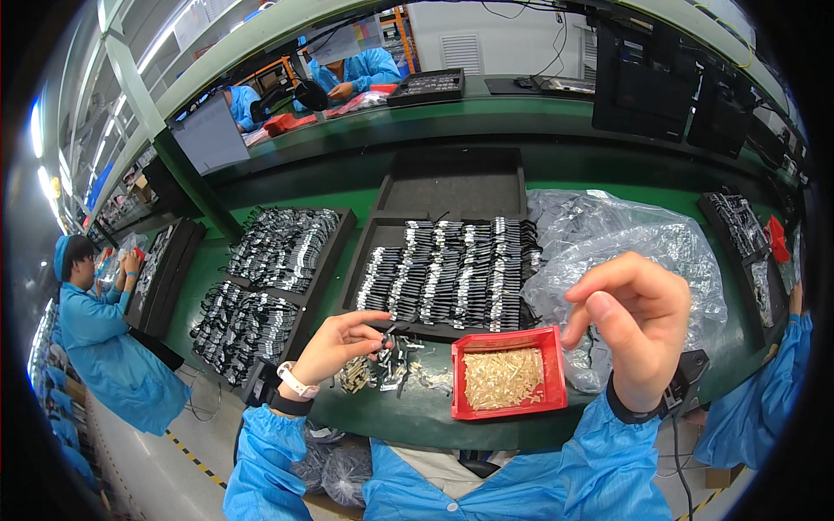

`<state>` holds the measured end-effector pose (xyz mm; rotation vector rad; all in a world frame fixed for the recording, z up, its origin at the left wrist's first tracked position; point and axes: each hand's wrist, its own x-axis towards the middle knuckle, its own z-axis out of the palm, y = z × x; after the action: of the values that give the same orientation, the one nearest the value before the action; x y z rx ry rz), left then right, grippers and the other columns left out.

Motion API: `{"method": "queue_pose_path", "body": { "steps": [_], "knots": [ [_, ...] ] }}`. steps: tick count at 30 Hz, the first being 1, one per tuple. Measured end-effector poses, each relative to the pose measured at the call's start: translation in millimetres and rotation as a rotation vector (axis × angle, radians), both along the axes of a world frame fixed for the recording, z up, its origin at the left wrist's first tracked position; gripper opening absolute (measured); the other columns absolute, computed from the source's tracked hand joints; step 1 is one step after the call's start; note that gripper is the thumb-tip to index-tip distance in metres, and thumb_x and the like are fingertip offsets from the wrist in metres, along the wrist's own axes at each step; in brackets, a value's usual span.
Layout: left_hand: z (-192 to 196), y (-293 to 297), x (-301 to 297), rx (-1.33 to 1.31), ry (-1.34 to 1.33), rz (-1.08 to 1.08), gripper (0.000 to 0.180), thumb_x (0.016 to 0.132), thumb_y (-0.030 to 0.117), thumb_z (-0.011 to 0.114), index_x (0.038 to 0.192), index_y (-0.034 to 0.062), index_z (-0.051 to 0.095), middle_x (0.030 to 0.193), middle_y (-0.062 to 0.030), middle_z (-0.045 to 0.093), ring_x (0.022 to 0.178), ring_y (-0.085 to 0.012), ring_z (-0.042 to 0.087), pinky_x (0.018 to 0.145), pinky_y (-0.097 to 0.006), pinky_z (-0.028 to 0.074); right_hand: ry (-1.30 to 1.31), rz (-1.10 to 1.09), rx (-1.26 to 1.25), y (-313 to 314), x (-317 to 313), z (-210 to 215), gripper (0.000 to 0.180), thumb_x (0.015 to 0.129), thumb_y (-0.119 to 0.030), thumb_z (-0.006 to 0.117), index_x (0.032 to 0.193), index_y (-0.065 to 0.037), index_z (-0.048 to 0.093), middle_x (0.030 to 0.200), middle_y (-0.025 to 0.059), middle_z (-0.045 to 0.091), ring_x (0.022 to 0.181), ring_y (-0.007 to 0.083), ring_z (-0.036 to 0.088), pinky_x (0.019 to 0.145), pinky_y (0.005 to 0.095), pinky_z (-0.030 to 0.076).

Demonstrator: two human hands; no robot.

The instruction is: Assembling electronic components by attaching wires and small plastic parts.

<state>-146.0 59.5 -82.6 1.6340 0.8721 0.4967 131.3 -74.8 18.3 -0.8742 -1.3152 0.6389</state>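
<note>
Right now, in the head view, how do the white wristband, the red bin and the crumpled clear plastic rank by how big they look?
Largest to smallest, as they look:
1. crumpled clear plastic
2. red bin
3. white wristband

At the left, a person [109, 339] in a blue smock and cap stands by a black tray [169, 269], with yellow-and-black tape [198, 460] on the floor nearby and bright lights [45, 184] overhead. Beyond the bench, past a green post [187, 167] and a pale panel [211, 139], another blue-clad worker [365, 71] sits near red wrapping [287, 124] and a dark tray [427, 85] of small parts, with a vent [461, 55] in the white wall behind. Two black monitors [641, 87] hang at the upper right, above a blue sleeve [756, 412] at the edge, and crumpled clear bags [346, 473] lie below the bench.
</note>
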Motion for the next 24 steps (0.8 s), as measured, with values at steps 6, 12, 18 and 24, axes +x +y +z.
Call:
{"method": "queue_pose_path", "body": {
  "steps": [6,12,18,24],
  "knots": [
    [2,-2,4,-0.054,-0.058,0.029,0.038,0.078,-0.005,0.055,0.116,-0.0028,0.048,0.086,-0.0088,0.064,0.082,-0.0105,0.060,0.074,-0.021,0.047,-0.016,0.018,-0.019,4,-3,-1,0.008,0.078,0.000,0.054,0.081,0.005,0.060,0.066,0.0091,0.061,0.059,0.0122,0.061,0.057,0.0221,0.045],
    [4,-9,6,-0.072,-0.067,0.113,0.035,0.076,-0.006,0.057,0.110,-0.0059,0.050,0.082,-0.0107,0.065,0.077,-0.0119,0.061,0.074,-0.022,0.047,-0.239,0.138,-0.068,28,-29,-21,0.009,0.077,-0.007,0.058,0.078,0.002,0.061,0.064,0.0083,0.062,0.061,0.0140,0.063,0.055,0.0252,0.049],
    [5,-11,20,-0.101,-0.117,0.140,0.035,0.074,-0.005,0.060,0.108,-0.0043,0.051,0.080,-0.0101,0.065,0.076,-0.0111,0.061,0.072,-0.021,0.047,-0.645,0.190,-0.183,67,-51,-75,0.018,0.074,-0.016,0.061,0.079,0.001,0.064,0.068,0.0123,0.062,0.060,0.0209,0.061,0.057,0.0281,0.047],
    [6,-18,26,-0.137,-0.203,0.140,0.033,0.073,-0.005,0.061,0.105,-0.0037,0.051,0.079,-0.0090,0.065,0.075,-0.0118,0.061,0.071,-0.022,0.048,-0.866,0.214,-0.246,67,-56,-83,0.023,0.072,-0.022,0.064,0.079,-0.001,0.066,0.070,0.0130,0.063,0.059,0.0248,0.061,0.056,0.0319,0.047]
  ]
}}
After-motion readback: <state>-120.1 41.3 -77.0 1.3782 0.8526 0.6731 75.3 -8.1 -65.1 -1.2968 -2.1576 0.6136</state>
